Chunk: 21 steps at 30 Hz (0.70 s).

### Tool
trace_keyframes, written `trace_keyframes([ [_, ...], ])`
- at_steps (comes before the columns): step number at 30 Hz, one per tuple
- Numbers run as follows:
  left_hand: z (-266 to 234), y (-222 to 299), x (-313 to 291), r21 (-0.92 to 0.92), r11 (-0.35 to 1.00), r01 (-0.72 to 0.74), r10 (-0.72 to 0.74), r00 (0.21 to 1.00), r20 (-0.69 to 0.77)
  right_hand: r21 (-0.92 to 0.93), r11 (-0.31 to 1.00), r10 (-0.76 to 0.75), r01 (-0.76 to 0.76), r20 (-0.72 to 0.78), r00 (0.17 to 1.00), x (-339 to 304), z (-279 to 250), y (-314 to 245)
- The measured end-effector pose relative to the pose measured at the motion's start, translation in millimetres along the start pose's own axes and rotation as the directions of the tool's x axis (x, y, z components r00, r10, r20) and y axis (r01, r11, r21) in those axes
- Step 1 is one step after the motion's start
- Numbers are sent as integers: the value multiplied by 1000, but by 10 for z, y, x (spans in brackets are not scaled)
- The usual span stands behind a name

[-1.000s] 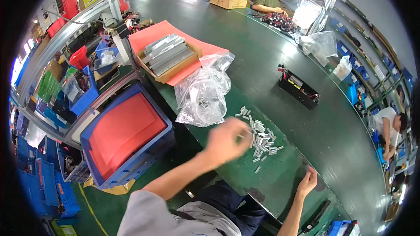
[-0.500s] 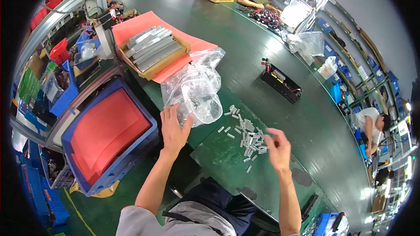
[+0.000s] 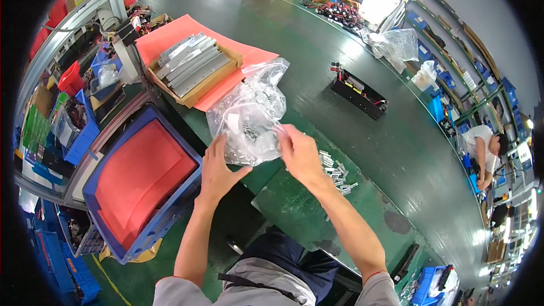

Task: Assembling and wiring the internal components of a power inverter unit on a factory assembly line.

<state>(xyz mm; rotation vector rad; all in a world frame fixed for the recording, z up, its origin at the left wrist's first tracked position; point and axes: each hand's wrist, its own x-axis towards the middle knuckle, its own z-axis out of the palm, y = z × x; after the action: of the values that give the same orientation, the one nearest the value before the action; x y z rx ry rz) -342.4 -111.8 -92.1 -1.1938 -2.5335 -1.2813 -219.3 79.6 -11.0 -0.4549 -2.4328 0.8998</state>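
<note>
A clear plastic bag (image 3: 262, 97) with small shiny pieces inside lies on the green work table. My right hand (image 3: 301, 156) has its fingers closed on the bag's right edge. At the bag's lower left is my left hand (image 3: 216, 171), its thumb spread away from the fingers and the fingertips against or just beside the plastic. Several small silver metal pieces (image 3: 340, 177) are scattered in a loose pile to the right of the bag, partly covered by my right hand and forearm.
Behind the bag, a cardboard tray (image 3: 195, 100) of long grey metal bars sits on a red sheet (image 3: 170, 29). A blue bin (image 3: 170, 207) with red sheets stands at left. A black open case (image 3: 358, 100) lies farther right. Co-workers sit across the table and at far right.
My right hand has moved left from beside the metal pieces to the bag's edge and closed on it. My left hand stays near the bag's lower left. The view has shifted slightly.
</note>
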Motion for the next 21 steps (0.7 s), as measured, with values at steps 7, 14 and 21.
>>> trace_keyframes([
  [7,-30,86,-32,134,991,29,-26,999,-24,261,961,110,-94,-49,993,-162,-511,-380],
  [14,115,350,-158,-48,996,-69,70,997,17,501,809,378,-308,-42,925,-387,-815,-185],
  [21,343,185,-101,-325,936,139,-100,986,135,414,899,171,-141,-35,985,-185,-631,-488],
])
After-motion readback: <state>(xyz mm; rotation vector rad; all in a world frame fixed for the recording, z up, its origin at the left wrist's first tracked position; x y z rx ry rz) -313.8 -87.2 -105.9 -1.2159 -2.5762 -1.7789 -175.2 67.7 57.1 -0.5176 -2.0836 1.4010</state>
